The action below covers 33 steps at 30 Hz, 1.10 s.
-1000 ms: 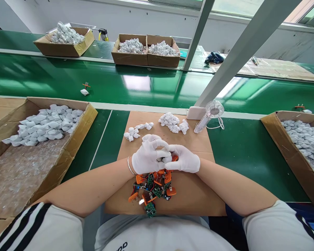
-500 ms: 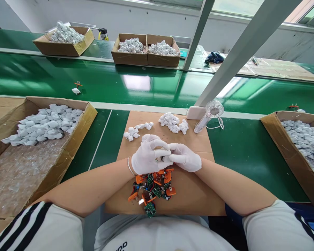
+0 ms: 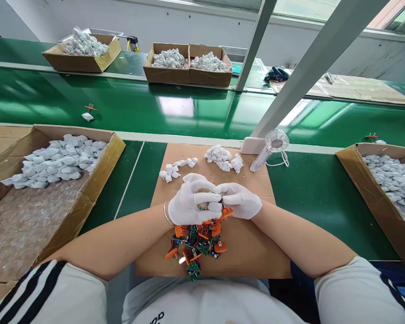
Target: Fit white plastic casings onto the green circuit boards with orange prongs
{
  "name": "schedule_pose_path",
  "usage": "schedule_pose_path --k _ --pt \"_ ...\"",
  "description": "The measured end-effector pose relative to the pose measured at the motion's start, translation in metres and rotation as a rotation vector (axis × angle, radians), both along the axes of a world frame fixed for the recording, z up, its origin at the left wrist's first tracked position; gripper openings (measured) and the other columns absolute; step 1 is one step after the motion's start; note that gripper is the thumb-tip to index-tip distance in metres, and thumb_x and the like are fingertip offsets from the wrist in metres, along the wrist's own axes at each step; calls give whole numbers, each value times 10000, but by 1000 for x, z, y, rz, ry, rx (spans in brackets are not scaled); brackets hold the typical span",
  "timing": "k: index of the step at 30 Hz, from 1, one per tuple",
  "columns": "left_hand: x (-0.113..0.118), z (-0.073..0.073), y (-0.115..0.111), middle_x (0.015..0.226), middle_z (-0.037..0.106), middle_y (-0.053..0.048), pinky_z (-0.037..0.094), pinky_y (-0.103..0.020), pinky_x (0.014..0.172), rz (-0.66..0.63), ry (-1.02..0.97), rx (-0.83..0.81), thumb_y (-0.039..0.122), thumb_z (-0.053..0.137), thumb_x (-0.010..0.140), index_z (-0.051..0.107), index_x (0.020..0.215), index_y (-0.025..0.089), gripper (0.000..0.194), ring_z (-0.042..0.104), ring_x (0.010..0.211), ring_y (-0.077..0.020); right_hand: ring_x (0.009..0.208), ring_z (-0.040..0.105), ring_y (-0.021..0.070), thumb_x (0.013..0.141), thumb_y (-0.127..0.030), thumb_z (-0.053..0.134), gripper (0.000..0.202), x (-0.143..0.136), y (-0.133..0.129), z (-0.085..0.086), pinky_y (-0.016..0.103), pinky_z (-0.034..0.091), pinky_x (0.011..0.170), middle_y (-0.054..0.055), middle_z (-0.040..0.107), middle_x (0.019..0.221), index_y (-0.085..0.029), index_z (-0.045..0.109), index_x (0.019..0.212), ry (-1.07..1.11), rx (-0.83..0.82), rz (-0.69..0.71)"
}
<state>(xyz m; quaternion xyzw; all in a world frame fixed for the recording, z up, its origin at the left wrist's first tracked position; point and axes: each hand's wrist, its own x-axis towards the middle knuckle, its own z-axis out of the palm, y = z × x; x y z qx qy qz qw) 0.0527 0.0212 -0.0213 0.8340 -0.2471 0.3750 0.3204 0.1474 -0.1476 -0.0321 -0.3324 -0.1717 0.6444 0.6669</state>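
Note:
My left hand (image 3: pixel 195 201), in a white glove, is closed with its fingers bent, and a bit of green circuit board (image 3: pixel 202 207) shows between them. My right hand (image 3: pixel 240 200), also gloved, pinches at the same spot, its fingertips touching the left ones. An orange plug piece (image 3: pixel 227 213) sticks out beneath the fingertips; the rest of it is hidden. Just below lies a pile of circuit boards with orange plug pieces (image 3: pixel 202 246) on the cardboard sheet (image 3: pixel 256 252). Beyond my hands sit small white pouch-like pieces (image 3: pixel 218 156) and a smaller group (image 3: pixel 169 172).
A clear handheld fan (image 3: pixel 270 148) stands at the sheet's back right. Boxes of white pieces flank me, one left (image 3: pixel 104 166) and one right (image 3: pixel 364 180). Across the green conveyor (image 3: pixel 128 105) are more boxes (image 3: pixel 167 75). A slanted white post (image 3: pixel 310 67) rises on the right.
The orange plug piece now shows between my hands, and my right hand has shifted slightly. On the conveyor, the white piece with an orange plug has moved left.

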Motion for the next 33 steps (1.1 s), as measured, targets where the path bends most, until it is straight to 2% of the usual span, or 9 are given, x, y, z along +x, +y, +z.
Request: schedule_pose_path --k 5,9,14,17,20,22,24,29,33 --pt "0 3 -1 897 628 -11 467 -356 735 -42 28 -15 313 707 720 539 986 273 317 563 779 -152 698 619 142 622 -324 840 446 1 1 2 274 496 666 41 672 773 -100 628 944 -133 116 50" --pt "0 5 -2 919 627 -13 470 -337 731 -86 40 -21 265 700 722 538 982 274 306 559 765 -140 744 630 165 662 -373 811 393 0 0 2 307 511 711 68 682 805 -91 647 881 -226 119 54" --pt "0 3 -2 948 636 -6 447 -348 743 -108 39 -6 234 711 703 561 887 278 241 548 770 -143 768 631 175 658 -356 817 378 0 -1 -3 332 513 740 77 687 822 -98 651 879 -250 106 64" --pt "-1 0 -2 990 647 -36 460 -371 773 -87 47 -50 229 694 722 541 1020 268 337 593 819 -163 738 615 162 663 -302 814 353 -1 1 -5 340 513 719 48 670 796 -123 644 916 -257 153 -37" --pt "-1 0 -3 863 676 -14 470 -398 845 -55 109 -126 271 703 746 476 1167 250 479 633 907 -190 724 601 147 645 -247 822 396 -3 2 -9 320 511 683 31 660 803 -156 636 982 -316 137 -219" --pt "0 1 -4 730 668 27 471 -401 865 -15 119 -153 276 713 753 479 1158 256 468 644 932 -196 760 614 157 604 -240 844 425 -4 2 -11 322 517 698 38 674 830 -171 643 972 -378 75 -333" --pt "1 1 -4 684 663 42 479 -391 853 34 96 -156 277 723 753 502 1116 262 425 653 930 -195 789 627 170 574 -244 859 441 -5 2 -11 338 525 727 41 687 841 -183 650 957 -410 30 -404" --pt "1 1 -2 845 701 8 498 -364 800 113 48 -123 326 759 722 536 1074 263 422 665 910 -186 776 635 178 543 -235 875 448 -8 1 -8 367 532 760 34 694 810 -193 656 932 -411 19 -458" --pt "-1 4 -2 808 698 38 481 -353 773 137 80 -67 256 747 729 568 1004 277 328 646 773 -146 798 634 174 589 -215 850 415 -7 2 -6 358 530 766 35 690 833 -197 663 960 -375 57 -413"
